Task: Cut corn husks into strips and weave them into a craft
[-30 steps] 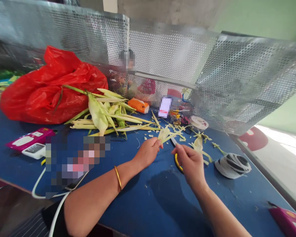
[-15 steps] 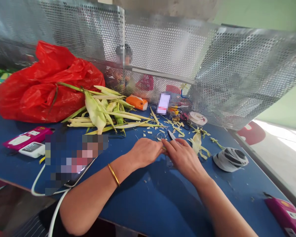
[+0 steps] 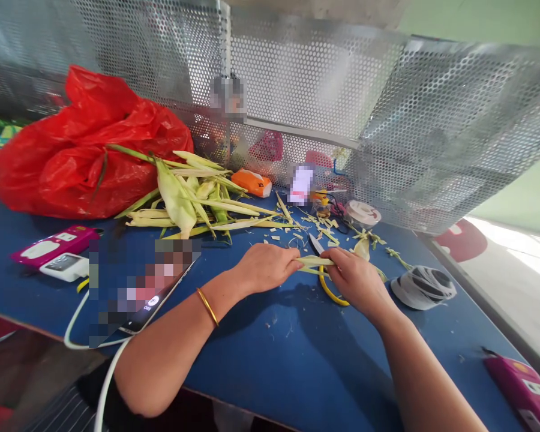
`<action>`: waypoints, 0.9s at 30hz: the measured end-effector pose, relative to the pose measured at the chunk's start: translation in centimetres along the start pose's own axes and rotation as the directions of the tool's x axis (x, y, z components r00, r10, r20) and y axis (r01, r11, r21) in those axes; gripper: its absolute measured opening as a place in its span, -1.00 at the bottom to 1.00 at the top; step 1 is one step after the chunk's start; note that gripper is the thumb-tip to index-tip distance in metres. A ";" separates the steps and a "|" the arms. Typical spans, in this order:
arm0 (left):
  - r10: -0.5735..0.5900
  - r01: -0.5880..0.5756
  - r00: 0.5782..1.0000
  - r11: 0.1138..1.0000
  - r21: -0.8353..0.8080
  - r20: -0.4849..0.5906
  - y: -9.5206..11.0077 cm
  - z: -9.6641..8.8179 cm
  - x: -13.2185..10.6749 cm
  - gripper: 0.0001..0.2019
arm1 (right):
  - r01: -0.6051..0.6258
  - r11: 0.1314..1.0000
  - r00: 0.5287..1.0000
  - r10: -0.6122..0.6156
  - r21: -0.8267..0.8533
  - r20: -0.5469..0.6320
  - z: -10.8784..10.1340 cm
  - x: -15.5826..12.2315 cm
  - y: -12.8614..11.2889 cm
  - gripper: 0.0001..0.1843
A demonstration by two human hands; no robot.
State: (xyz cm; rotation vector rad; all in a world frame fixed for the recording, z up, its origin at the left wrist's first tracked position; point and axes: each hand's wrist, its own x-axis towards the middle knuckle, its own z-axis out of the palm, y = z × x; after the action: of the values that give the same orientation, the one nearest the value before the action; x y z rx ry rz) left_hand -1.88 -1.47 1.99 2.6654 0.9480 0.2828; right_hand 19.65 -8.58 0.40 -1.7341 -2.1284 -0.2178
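Observation:
A pale green corn husk strip (image 3: 314, 261) is stretched between my two hands, above the blue table. My left hand (image 3: 267, 265), with a gold bangle on its wrist, pinches the left end. At the other end, my right hand (image 3: 360, 281) has its fingers closed on the strip. Scissors with a yellow handle (image 3: 332, 294) lie just beneath, partly hidden by the right hand and the husk. Small cut husk pieces (image 3: 326, 231) are scattered beyond the hands. A heap of corn husks (image 3: 175, 201) lies to the far left of them.
A red plastic bag (image 3: 94, 162) stands behind the husks. Nearer lies a phone (image 3: 155, 300) with a white cable. A black-and-white thread spool (image 3: 425, 289), a white roll (image 3: 363, 213), an orange tissue pack (image 3: 252, 183) and a purple packet (image 3: 524, 387) are around. Perforated metal panels (image 3: 297, 72) border the back.
My hands were close together; now the right hand has moved right, away from the left. The husk strip between them and the scissors' yellow handle have come into view.

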 end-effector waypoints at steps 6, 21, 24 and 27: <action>-0.039 0.038 0.999 0.999 0.029 0.024 0.1 -0.1 0.1 -0.63 | 0.063 0.978 0.997 -0.052 0.198 -0.058 0.6 0.0 -0.9 -0.82; -0.043 0.048 0.992 0.998 -0.039 0.122 -0.4 -0.2 0.3 -0.58 | 0.013 0.974 0.999 -0.003 -0.226 0.044 0.0 0.1 0.4 -0.80; -0.062 0.082 0.984 0.990 -0.116 0.169 -0.6 -0.4 0.4 -0.49 | -0.114 0.989 0.962 0.135 -0.098 0.239 -0.7 0.1 1.1 -0.77; -0.116 0.139 0.978 0.981 -0.133 0.172 -0.7 -0.6 0.5 -0.47 | -0.258 0.965 0.883 0.257 -0.050 0.392 -1.4 -0.1 2.2 -0.74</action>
State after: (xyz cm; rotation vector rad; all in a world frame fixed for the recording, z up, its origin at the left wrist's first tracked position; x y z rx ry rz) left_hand -2.05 -0.57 2.32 2.4415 1.0010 0.0973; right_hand 22.07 -8.68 1.42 -2.1852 -2.1164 0.2335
